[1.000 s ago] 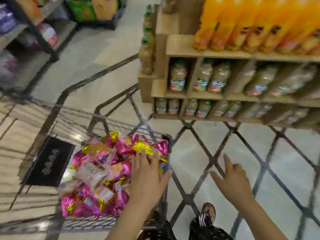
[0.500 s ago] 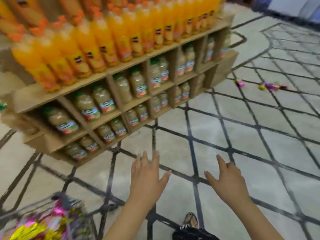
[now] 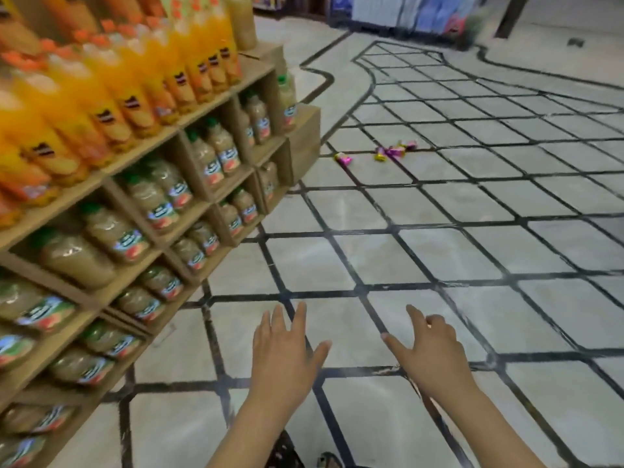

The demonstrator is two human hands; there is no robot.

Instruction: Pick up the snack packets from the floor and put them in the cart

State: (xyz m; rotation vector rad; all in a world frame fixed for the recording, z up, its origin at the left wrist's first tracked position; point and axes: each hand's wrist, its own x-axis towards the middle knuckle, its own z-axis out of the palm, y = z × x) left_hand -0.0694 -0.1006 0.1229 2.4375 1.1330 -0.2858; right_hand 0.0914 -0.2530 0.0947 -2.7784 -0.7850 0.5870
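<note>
A few pink and gold snack packets lie far ahead on the tiled floor: one packet (image 3: 343, 159) alone near the shelf's corner, and a small cluster (image 3: 394, 150) just to its right. My left hand (image 3: 285, 352) and my right hand (image 3: 430, 349) hover low in front of me, palms down, fingers spread, holding nothing. Both are well short of the packets. The cart is out of view.
A wooden shelf unit (image 3: 300, 140) full of orange and pale juice bottles runs along my left. Grey floor tiles (image 3: 439, 251) with dark lines stretch ahead and to the right. More store displays (image 3: 405, 11) stand at the far back. My foot shows at the bottom edge.
My view has swung right, away from the cart with its pink packets; the cart has left the frame. The packets on the floor have come into view. My left hand lifted off the cart's packets.
</note>
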